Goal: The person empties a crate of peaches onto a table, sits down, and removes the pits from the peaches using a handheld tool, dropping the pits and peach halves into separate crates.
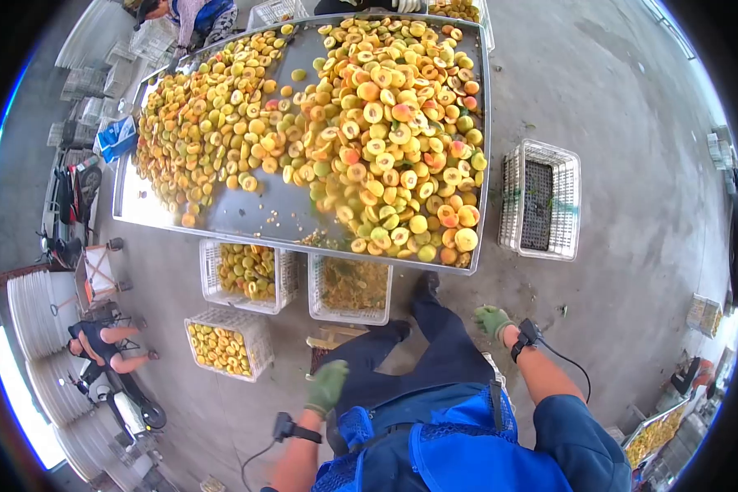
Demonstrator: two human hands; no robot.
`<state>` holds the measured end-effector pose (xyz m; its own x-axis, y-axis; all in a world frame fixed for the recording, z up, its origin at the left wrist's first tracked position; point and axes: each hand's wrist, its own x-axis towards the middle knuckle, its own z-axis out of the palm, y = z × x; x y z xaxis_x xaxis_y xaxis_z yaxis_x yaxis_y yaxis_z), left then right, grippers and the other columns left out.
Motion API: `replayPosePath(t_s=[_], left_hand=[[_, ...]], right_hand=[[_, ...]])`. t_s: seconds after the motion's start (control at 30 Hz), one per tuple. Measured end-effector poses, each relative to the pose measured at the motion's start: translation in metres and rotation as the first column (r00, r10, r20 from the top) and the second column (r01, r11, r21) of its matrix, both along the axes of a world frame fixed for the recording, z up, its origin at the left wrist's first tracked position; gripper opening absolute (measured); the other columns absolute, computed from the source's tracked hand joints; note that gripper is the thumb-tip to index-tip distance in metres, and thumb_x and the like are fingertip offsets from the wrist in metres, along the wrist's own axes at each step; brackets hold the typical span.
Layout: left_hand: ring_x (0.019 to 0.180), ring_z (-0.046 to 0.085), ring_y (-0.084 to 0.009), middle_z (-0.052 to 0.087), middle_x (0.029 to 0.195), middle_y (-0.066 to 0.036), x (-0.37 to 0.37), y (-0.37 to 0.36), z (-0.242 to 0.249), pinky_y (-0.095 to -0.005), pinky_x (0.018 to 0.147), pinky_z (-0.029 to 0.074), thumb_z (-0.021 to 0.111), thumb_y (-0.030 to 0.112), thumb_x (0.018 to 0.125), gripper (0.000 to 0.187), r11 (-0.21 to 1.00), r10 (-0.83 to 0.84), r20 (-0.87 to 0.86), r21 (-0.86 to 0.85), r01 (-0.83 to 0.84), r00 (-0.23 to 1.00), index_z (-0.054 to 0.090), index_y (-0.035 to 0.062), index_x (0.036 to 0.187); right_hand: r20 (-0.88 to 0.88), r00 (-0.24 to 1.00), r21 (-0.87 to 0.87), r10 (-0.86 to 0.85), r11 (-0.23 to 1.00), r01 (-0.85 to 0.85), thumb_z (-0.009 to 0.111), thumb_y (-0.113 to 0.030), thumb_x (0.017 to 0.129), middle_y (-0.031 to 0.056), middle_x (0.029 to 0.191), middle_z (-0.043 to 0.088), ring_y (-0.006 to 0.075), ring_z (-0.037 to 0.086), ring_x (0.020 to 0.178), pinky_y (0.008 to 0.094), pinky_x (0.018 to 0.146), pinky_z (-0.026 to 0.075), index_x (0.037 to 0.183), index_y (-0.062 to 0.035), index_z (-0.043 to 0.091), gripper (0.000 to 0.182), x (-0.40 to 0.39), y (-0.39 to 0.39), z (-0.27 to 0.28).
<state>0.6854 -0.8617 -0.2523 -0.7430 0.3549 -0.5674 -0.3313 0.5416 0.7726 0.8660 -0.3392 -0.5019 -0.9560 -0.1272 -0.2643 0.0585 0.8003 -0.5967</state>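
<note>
Lying ahead of the 2 hands, the heap of yellow-orange, mostly halved fruit fills the right part of the grey, raised-rim metal desk, stretching from near edge to far. The green-gloved right hand is nearer, just short of the desk's near right corner; the green-gloved left hand hangs farther back. Neither visibly holds anything; finger spread I cannot tell.

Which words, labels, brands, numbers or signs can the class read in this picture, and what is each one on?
None can be read.
Blue-and-white bag by the fruit table: any print is too small and blurred.
White crate on the floor: no legible marking.
Black device on the right wrist: no legible text.
</note>
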Motion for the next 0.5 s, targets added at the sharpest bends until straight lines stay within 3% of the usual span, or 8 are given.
replayPosePath(t_s=[0.03,0.1,0.17,0.2,0.27,0.33,0.43,0.5], left_hand=[[0.104,0.067,-0.0153,0.072,0.115,-0.008,0.003,0.015,0.003,-0.0338,0.092,0.055,0.058,0.024,0.105,0.031,0.943,-0.334,-0.284,-0.113,0.314,0.899,0.068,0.0026,0.125],[0.104,0.069,-0.0189,0.073,0.114,-0.010,-0.008,0.066,0.051,-0.0361,0.091,0.055,0.060,0.028,0.102,0.033,0.986,-0.067,0.357,-0.120,0.118,0.932,0.070,0.0051,0.125],[0.108,0.069,-0.0254,0.073,0.118,-0.013,-0.024,0.076,0.069,-0.0388,0.093,0.054,0.061,0.031,0.101,0.037,0.961,-0.155,0.457,-0.137,0.241,0.876,0.069,0.0058,0.127],[0.109,0.069,-0.0287,0.073,0.120,-0.014,-0.035,0.072,0.070,-0.0401,0.094,0.054,0.062,0.033,0.100,0.039,0.942,-0.200,0.500,-0.138,0.306,0.843,0.069,0.0061,0.128],[0.115,0.067,-0.0357,0.072,0.121,-0.017,-0.033,0.027,0.015,-0.0421,0.098,0.052,0.059,0.036,0.100,0.039,0.928,-0.271,0.373,-0.142,0.344,0.887,0.070,0.0071,0.125],[0.116,0.066,-0.0357,0.071,0.122,-0.017,-0.051,-0.001,-0.004,-0.0419,0.099,0.051,0.058,0.037,0.100,0.040,0.914,-0.322,0.207,-0.187,0.360,0.924,0.070,0.0074,0.123],[0.110,0.067,-0.0377,0.072,0.116,-0.019,-0.094,-0.026,-0.026,-0.0433,0.095,0.052,0.060,0.035,0.099,0.036,0.937,-0.275,0.308,-0.128,0.326,0.911,0.071,0.0068,0.120],[0.103,0.067,-0.0388,0.072,0.108,-0.019,-0.122,-0.043,-0.045,-0.0461,0.088,0.053,0.058,0.031,0.100,0.033,0.904,-0.402,0.239,-0.049,0.425,0.884,0.070,0.0056,0.118]], right_hand=[[-0.234,0.954,0.135,0.186,0.978,-0.158,0.060,-0.024,0.098,0.0099,0.094,0.072,0.0156,0.067,0.076,0.0337,0.070,0.054,0.107,-0.0068,0.070,0.022,-0.012,0.000,0.004],[0.044,0.954,-0.353,-0.297,0.889,0.293,0.059,-0.029,0.098,0.0098,0.089,0.072,0.0190,0.067,0.074,0.0361,0.070,0.054,0.105,-0.0071,0.071,0.026,0.001,-0.013,0.009],[0.460,0.711,-0.256,-0.532,0.687,0.680,0.061,-0.033,0.095,0.0111,0.086,0.073,0.0254,0.069,0.077,0.0398,0.073,0.055,0.103,-0.0073,0.073,0.029,-0.018,-0.036,0.042],[0.588,0.501,0.043,-0.635,0.643,0.765,0.063,-0.035,0.093,0.0124,0.085,0.074,0.0301,0.070,0.080,0.0424,0.077,0.055,0.102,-0.0074,0.074,0.031,-0.028,-0.046,0.080],[0.462,0.551,0.298,-0.695,0.707,0.642,0.066,-0.037,0.090,0.0152,0.088,0.075,0.0359,0.072,0.085,0.0460,0.082,0.055,0.104,-0.0080,0.074,0.034,-0.027,-0.076,0.113],[0.427,0.527,0.347,-0.735,0.671,0.655,0.068,-0.039,0.089,0.0182,0.097,0.076,0.0345,0.073,0.089,0.0456,0.083,0.055,0.106,-0.0079,0.075,0.036,-0.021,-0.103,0.125],[0.346,0.413,0.298,-0.842,0.516,0.803,0.067,-0.038,0.092,0.0155,0.095,0.075,0.0324,0.072,0.085,0.0444,0.079,0.056,0.108,-0.0070,0.073,0.036,-0.025,-0.147,0.124],[0.480,0.226,0.071,-0.848,0.294,0.953,0.065,-0.035,0.095,0.0123,0.093,0.074,0.0280,0.070,0.083,0.0406,0.076,0.057,0.112,-0.0071,0.072,0.033,-0.034,-0.176,0.115]])
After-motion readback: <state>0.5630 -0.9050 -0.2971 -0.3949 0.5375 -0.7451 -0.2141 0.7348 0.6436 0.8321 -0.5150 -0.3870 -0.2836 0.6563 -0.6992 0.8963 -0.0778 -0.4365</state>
